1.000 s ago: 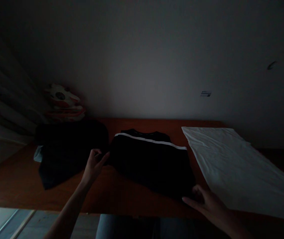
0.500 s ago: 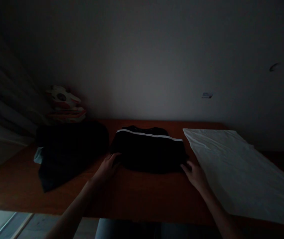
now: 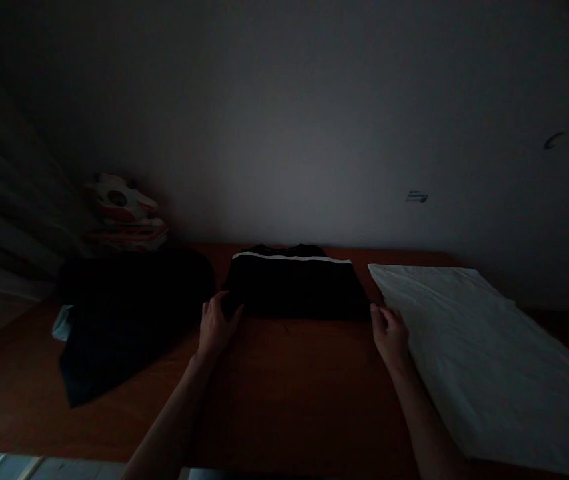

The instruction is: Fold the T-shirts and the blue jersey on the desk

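Observation:
A folded black shirt [image 3: 294, 290] with a white stripe across it lies on the orange-brown table, its neckline at the far side. My left hand [image 3: 214, 328] is at the near left corner of the shirt, thumb and fingers curled around the dark cloth. At the opposite near corner, my right hand [image 3: 389, 333] pinches the edge between thumb and fingers. The near edge runs fairly straight between both hands. Folds inside the black cloth are too dark to make out.
A white cloth [image 3: 474, 353] is spread at the right. Dark cloth [image 3: 129, 313] lies in a heap at the left, with a pale piece [image 3: 62, 323] under it. Behind stands a cow-like toy [image 3: 122, 200] beside a curtain [image 3: 9, 200]. The wall [image 3: 284, 133] bounds the table [image 3: 289, 393].
The shirt's near edge has moved away from me and straightened, shortening the shirt front to back. Both hands have moved with its corners. The view has shifted slightly.

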`<state>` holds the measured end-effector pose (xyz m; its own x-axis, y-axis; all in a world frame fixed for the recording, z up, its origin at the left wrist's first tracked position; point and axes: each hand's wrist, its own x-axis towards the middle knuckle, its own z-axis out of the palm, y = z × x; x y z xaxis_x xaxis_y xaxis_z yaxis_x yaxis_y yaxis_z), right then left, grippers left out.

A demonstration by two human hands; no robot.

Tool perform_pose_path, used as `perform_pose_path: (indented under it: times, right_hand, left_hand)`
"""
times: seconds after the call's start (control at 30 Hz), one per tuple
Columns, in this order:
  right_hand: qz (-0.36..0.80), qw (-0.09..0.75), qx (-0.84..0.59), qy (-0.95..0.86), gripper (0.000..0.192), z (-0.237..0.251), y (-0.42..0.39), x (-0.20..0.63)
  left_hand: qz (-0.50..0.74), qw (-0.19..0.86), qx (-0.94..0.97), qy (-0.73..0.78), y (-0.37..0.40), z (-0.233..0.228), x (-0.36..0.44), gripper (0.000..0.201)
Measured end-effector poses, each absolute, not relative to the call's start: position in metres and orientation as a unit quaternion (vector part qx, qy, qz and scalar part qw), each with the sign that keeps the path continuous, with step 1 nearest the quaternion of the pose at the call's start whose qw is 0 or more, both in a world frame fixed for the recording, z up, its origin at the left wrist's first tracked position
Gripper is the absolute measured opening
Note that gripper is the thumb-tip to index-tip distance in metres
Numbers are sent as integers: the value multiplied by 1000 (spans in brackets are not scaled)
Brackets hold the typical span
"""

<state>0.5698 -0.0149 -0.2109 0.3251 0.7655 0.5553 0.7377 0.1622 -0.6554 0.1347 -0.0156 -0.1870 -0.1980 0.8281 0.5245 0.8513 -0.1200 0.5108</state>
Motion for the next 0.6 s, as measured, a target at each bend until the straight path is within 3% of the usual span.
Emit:
perform_pose_path:
  times: [0.1, 0.27, 0.4, 0.6]
  right_hand:
    - [52, 456, -657, -598, 55, -212, -19, 570]
    - [60, 421, -656, -623, 50, -216, -24, 572]
    - [82, 389, -649, -649, 48, -217, -24, 577]
    - [52, 526, -645, -552, 60, -215, -15, 578]
  left_hand:
    - [-435, 32, -556, -708, -17, -188, 128, 57]
    - [-298, -19, -610, -734, -25, -184, 120, 39]
    - [-330, -41, -629, -703, -23, -182, 121, 27]
    - [-524, -179, -499, -666, -8, -189, 113, 37]
